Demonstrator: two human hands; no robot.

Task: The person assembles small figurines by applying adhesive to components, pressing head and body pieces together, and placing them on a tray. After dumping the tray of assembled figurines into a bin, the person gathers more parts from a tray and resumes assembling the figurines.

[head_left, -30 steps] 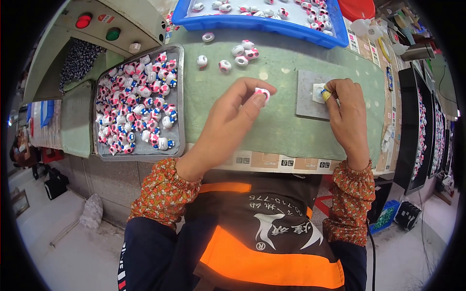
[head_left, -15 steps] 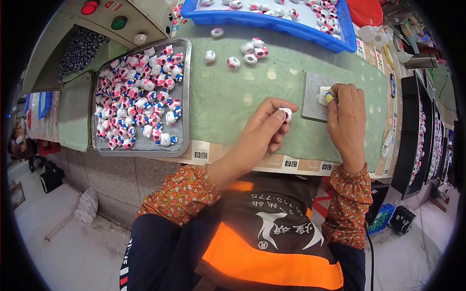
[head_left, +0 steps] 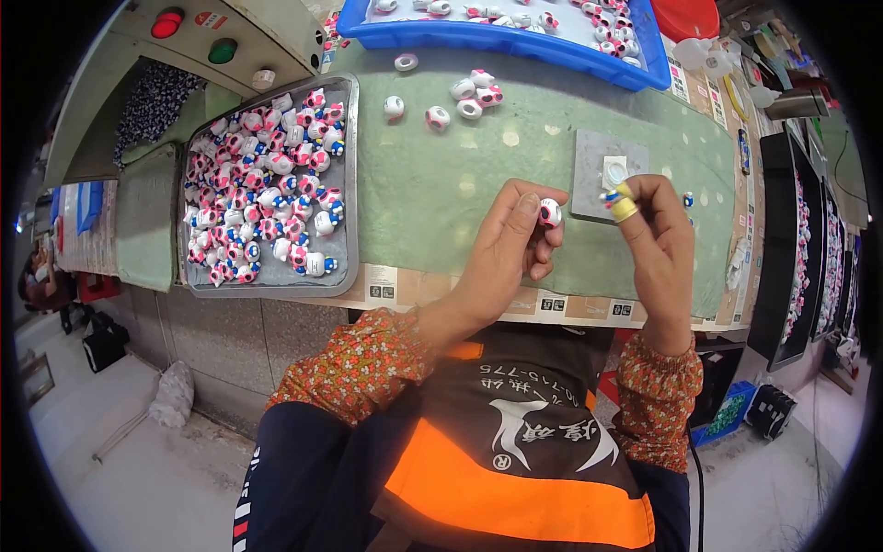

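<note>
My left hand (head_left: pixel 515 235) pinches a small white toy head (head_left: pixel 550 213) with pink and dark markings between thumb and fingers. To its right, my right hand (head_left: pixel 655 225) has yellow covers on the thumb and index fingertips. Between those tips it grips a tiny blue toy body (head_left: pixel 610 197), partly hidden by the fingers. The two pieces are apart, a short gap between them. Just beyond my right hand lies a grey slab (head_left: pixel 589 152) bearing a white square pad (head_left: pixel 614 171) with a round, pale wet-looking patch on it.
Several loose toy heads (head_left: pixel 438 118) lie on the green mat (head_left: pixel 423 202). A metal tray (head_left: pixel 353 248) at left holds many joined figures. A blue bin (head_left: pixel 515 39) of heads stands at the back. One small blue piece (head_left: pixel 688 199) rests right of my right hand.
My right hand has drawn back from the white pad toward my left hand, bringing the blue toy body into sight. My left hand has turned the toy head slightly.
</note>
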